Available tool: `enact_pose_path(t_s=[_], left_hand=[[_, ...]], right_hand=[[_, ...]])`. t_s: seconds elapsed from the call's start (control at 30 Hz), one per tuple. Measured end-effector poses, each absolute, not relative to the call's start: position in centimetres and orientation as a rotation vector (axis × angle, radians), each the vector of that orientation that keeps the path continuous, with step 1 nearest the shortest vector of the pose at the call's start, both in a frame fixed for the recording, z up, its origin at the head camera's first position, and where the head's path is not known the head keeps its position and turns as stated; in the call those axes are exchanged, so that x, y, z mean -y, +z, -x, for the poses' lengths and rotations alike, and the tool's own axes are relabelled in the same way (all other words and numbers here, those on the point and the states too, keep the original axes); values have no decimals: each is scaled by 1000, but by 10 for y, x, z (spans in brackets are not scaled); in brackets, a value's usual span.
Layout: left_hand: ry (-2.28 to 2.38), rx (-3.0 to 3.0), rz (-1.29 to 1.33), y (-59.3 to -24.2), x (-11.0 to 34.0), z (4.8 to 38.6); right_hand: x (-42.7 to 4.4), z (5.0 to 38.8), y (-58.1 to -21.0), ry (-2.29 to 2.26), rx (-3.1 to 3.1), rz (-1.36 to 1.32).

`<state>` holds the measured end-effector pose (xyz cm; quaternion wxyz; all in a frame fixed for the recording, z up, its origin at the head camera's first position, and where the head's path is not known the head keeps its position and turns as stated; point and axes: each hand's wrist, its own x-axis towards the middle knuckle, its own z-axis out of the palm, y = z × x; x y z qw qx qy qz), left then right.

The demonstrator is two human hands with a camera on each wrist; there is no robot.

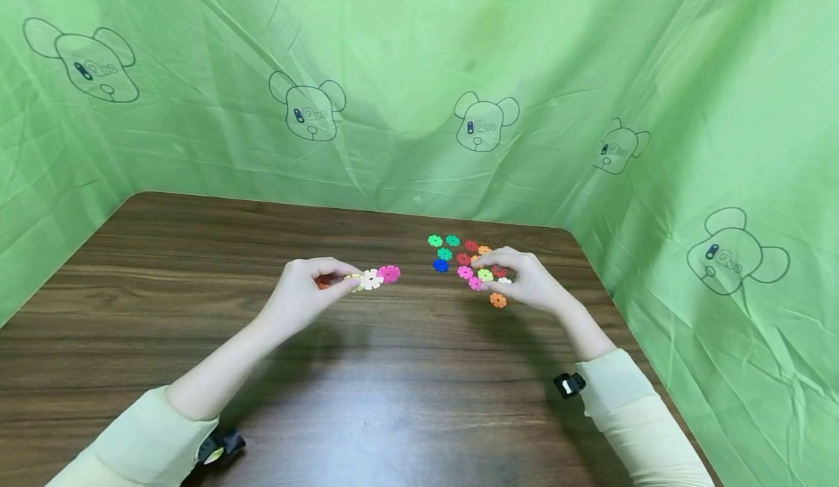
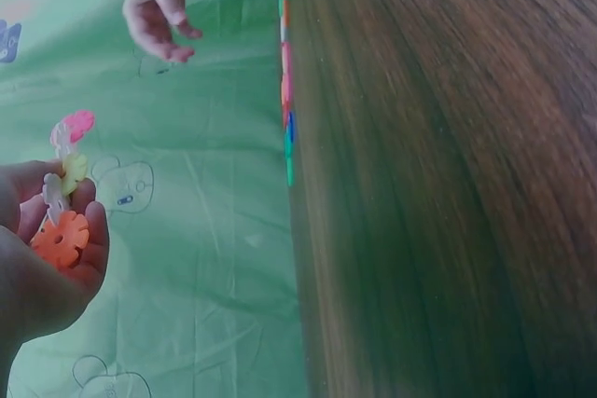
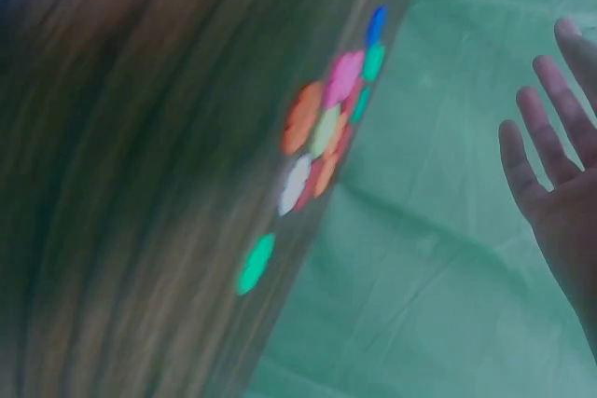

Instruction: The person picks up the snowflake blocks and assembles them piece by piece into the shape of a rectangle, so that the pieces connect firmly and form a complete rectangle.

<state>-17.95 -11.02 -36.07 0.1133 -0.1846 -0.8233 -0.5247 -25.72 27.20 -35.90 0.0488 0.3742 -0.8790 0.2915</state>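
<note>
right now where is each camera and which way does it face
Head: on the person's head, facing forward and down at the table; left hand, right hand, sleeves show.
Left wrist: on that wrist, facing the left hand and its flower-piece chain; the right hand shows too.
Right wrist: on that wrist, facing the loose flower pieces; right hand shows at right edge.
Shared: head and left wrist share the flower-piece chain and both hands.

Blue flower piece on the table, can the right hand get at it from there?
Probably yes: the right hand looks empty, and the blue flower piece lies uncovered, with nothing blocking its near side.
</note>
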Motion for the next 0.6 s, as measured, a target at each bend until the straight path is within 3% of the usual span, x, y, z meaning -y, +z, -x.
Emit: enact_pose_path(t_s=[0.6], left_hand=[[-1551,2440,515,-365,115,180]], right_hand=[[-323,291,-406,879,2988,-1066]])
